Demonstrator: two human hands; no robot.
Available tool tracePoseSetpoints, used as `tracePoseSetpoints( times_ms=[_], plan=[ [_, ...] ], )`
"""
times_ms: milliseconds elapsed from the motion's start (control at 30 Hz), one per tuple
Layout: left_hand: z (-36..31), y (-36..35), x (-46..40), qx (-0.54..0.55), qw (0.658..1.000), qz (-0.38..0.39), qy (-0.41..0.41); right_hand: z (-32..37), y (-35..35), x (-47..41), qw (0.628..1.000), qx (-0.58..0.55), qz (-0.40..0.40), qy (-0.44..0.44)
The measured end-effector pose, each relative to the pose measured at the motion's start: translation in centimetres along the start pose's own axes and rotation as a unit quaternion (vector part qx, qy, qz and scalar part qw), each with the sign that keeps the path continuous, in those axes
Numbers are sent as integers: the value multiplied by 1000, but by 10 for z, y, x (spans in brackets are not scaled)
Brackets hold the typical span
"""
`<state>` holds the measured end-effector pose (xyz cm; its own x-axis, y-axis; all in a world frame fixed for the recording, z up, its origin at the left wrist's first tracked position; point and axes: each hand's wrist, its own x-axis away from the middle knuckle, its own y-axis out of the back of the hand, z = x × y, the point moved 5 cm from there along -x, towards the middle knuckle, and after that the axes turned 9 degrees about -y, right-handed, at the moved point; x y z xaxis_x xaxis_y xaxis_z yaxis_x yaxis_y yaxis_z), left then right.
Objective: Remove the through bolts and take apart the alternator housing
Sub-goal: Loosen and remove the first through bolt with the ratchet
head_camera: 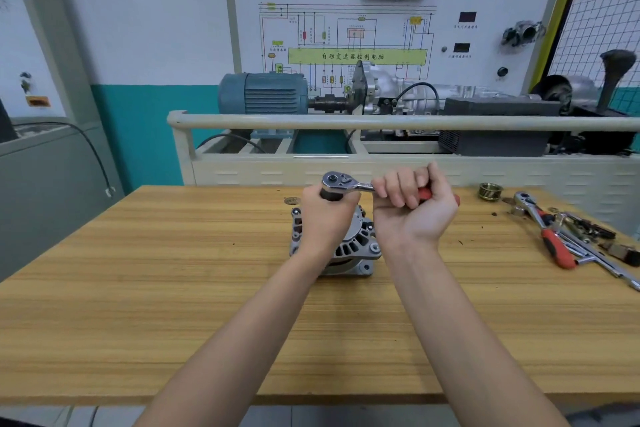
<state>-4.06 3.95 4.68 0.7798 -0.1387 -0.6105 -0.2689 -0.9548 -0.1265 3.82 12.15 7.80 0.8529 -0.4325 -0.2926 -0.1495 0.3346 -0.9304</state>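
A grey cast alternator (360, 246) stands on the wooden workbench (173, 270), its slotted housing facing up. A ratchet wrench (341, 182) with a chrome head and red handle sits above it, its black socket pointing down at the housing. My left hand (323, 218) grips the socket just under the ratchet head and covers the left half of the alternator. My right hand (412, 201) holds the red handle, fingers curled round it. The bolt under the socket is hidden.
At the bench's right end lie a brass-coloured pulley (490, 191), a second red-handled ratchet (543, 229), an extension bar and several small parts. A small washer (291, 200) lies behind the alternator. A training rig with a blue motor (263, 94) stands behind the bench.
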Motion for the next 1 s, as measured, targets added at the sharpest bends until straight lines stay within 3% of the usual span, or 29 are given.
tracePoseSetpoints(
  times_ms=[100, 167, 233, 333, 500, 600, 700, 867, 933, 1000],
  plan=[
    [-2, 3, -3, -12, 991, 133, 8, 2, -3, -20, 996, 6, 4, -91],
    [-9, 4, -5, -6, 967, 254, 10, -1, -9, -35, 983, 13, 9, -186],
    [-12, 3, -4, -4, 946, 324, 19, -4, -13, -44, 970, 27, 10, -241],
    [-8, 1, -5, 6, 959, 280, 37, -5, -12, -47, 973, 15, -3, -230],
    [-1, 2, -2, 4, 999, 54, 4, 1, 1, -14, 998, -9, -11, -55],
    [-3, -2, 3, 7, 1000, 11, -20, 1, 3, 1, 1000, -6, -2, -12],
    [-2, 1, 2, -6, 999, 50, -8, 4, 0, -14, 998, -3, -1, -67],
    [-11, 0, -2, 0, 951, 308, 23, -2, -13, -46, 966, 30, 11, -257],
    [-11, 0, -3, 0, 950, 311, 31, -4, -14, -50, 962, 32, 8, -270],
    [-7, 0, -3, -13, 964, 264, 32, -4, -11, -47, 971, 17, -2, -237]
  ],
)
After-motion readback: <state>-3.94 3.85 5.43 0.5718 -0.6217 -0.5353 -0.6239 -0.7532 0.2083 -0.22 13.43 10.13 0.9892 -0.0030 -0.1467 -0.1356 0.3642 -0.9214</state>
